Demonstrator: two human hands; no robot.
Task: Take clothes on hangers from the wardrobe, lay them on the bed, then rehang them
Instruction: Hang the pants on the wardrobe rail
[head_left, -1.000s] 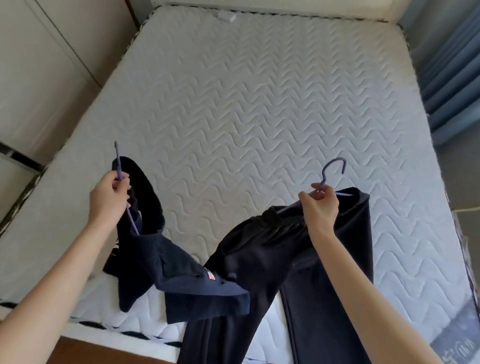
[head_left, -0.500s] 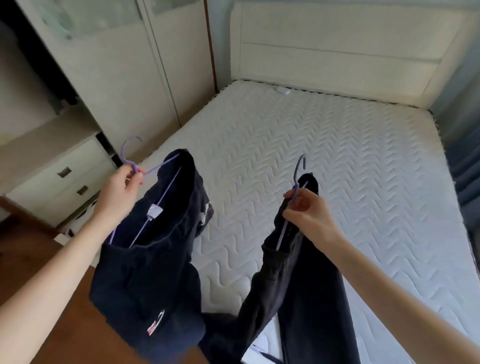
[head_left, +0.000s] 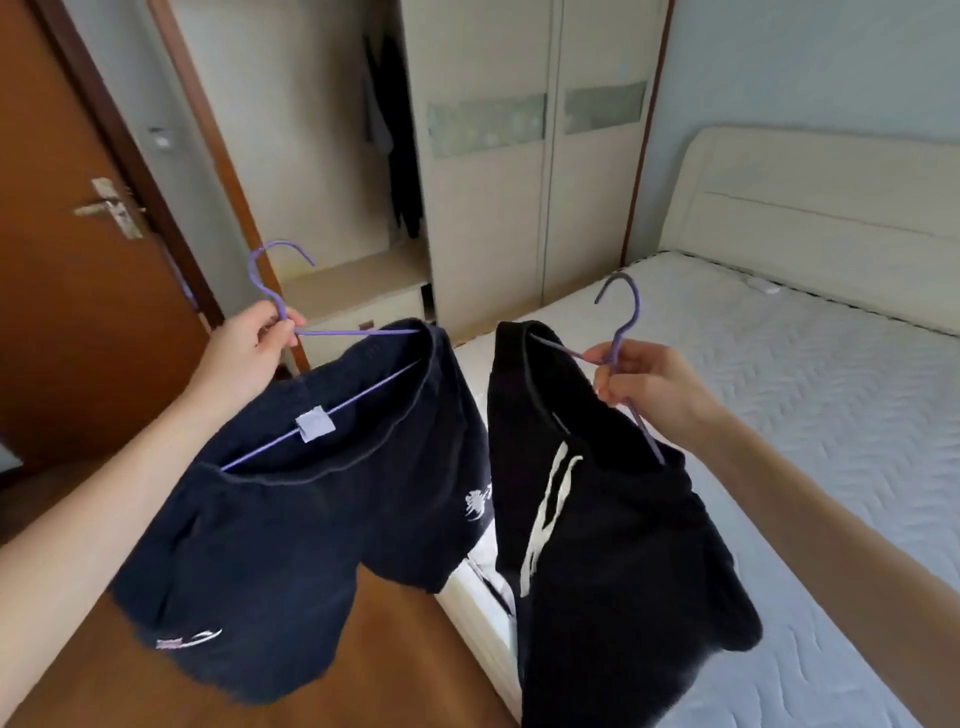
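My left hand (head_left: 249, 353) pinches the neck of a purple hanger (head_left: 275, 291) that carries dark navy shorts (head_left: 291, 519) with a small white label at the waistband. My right hand (head_left: 649, 384) grips a second purple hanger (head_left: 621, 322) from which black trousers (head_left: 613, 561) with white drawstrings hang down. Both garments are in the air, off the bed (head_left: 779, 415), which lies to the right. The cream wardrobe (head_left: 493, 208) stands ahead, its left section open with dark clothes (head_left: 395, 156) hanging inside.
A brown door (head_left: 78, 260) with a metal handle is at the left. Wooden floor shows below the shorts. The cream headboard (head_left: 831, 208) rises at the far right, and a low shelf with drawers sits at the bottom of the wardrobe's open section.
Both hands have lifted the hangers with their garments off the mattress. My view has turned left from the bed toward the wardrobe and door.
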